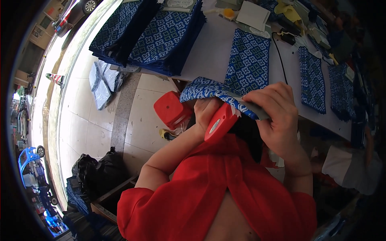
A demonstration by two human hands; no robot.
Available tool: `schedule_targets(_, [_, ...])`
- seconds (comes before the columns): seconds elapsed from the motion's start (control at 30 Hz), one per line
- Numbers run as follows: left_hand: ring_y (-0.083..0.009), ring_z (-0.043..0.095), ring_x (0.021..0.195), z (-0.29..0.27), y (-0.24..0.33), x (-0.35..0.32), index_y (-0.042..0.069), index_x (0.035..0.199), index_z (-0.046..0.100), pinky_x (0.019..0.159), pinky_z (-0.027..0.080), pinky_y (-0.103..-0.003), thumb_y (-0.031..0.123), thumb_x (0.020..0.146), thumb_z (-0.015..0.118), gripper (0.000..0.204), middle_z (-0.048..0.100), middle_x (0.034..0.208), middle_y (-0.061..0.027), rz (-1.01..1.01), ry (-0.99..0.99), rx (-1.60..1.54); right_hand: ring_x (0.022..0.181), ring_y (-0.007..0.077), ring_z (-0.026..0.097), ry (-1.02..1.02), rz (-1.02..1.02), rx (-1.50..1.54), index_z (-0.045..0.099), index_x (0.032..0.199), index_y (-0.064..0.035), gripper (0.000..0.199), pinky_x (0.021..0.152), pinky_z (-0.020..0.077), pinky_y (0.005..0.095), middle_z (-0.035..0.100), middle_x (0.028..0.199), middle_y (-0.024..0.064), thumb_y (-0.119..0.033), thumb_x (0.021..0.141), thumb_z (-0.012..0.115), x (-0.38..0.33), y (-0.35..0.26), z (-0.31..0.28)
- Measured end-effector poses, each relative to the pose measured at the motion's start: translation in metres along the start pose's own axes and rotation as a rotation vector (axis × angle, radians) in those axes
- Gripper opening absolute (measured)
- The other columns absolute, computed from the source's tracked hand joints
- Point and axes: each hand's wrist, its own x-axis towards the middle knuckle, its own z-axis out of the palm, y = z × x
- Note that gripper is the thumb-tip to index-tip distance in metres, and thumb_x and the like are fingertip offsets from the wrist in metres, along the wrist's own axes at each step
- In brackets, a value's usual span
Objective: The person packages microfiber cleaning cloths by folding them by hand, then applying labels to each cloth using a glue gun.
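Observation:
A blue-and-white patterned cloth piece [205, 88] is draped over the top of my left hand [207, 110]. That hand is closed round a red plastic tagging gun [220, 124] with an oval label on its side; the cloth hides part of the fingers. My right hand [277, 116] pinches a grey card [257, 111] at the cloth's right end, thumb below and fingers above. Just beyond, a flat patterned cloth piece [247, 60] with a card header lies on the table.
Stacks of patterned cloth pieces [163, 38] stand at the table's left end. More carded pieces [312, 80] lie to the right, past a black cable [279, 56]. A red plastic object [172, 108], a black bag [100, 170] and plastic-wrapped packs [102, 82] are below on the floor.

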Motion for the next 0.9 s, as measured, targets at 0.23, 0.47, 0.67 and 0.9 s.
schedule_targets(0.23, [-0.0235, 0.053, 0.059, 0.001, 0.004, 0.008, 0.002, 0.080, 0.058, 0.054, 0.043, -0.030, 0.005, 0.065, 0.067, 0.018, 0.056, 0.070, -0.0093, -0.191, -0.092, 0.054, 0.065, 0.0227, 0.055, 0.132, 0.050, -0.066, 0.057, 0.081, -0.0063, 0.015, 0.069, 0.0391, 0.0334, 0.059, 0.069, 0.0059, -0.002, 0.067, 0.059, 0.013, 0.014, 0.013])
schedule_targets(0.47, [-0.0230, 0.054, 0.066, -0.011, 0.018, 0.005, 0.004, 0.083, 0.058, 0.063, 0.042, -0.031, 0.007, 0.067, 0.065, 0.018, 0.057, 0.071, -0.0070, -0.495, -0.167, 0.111, 0.062, 0.0225, 0.059, 0.242, 0.102, -0.272, 0.058, 0.081, -0.0049, 0.009, 0.066, 0.0437, 0.0337, 0.060, 0.068, 0.0079, -0.009, 0.073, 0.061, 0.039, 0.043, -0.003])
schedule_targets(0.67, [-0.0263, 0.053, 0.096, -0.036, -0.020, -0.005, 0.005, 0.087, 0.060, 0.084, 0.041, -0.035, 0.006, 0.064, 0.066, 0.023, 0.057, 0.101, -0.0105, -0.549, -0.047, -0.234, 0.076, 0.0113, 0.061, -0.106, 0.326, 0.097, 0.058, 0.105, -0.0059, 0.033, 0.065, 0.0473, 0.0223, 0.063, 0.083, 0.0086, -0.011, 0.073, 0.065, 0.074, 0.053, -0.035])
schedule_targets(0.9, [-0.0241, 0.052, 0.101, -0.069, -0.021, 0.042, 0.007, 0.099, 0.058, 0.087, 0.040, -0.034, 0.011, 0.066, 0.068, 0.035, 0.051, 0.112, -0.0127, -0.627, -0.494, -0.416, 0.076, 0.0121, 0.056, -0.120, 0.146, 0.147, 0.054, 0.093, 0.0012, 0.025, 0.069, 0.0429, 0.0229, 0.061, 0.084, 0.0089, -0.003, 0.071, 0.065, 0.147, 0.024, -0.077])
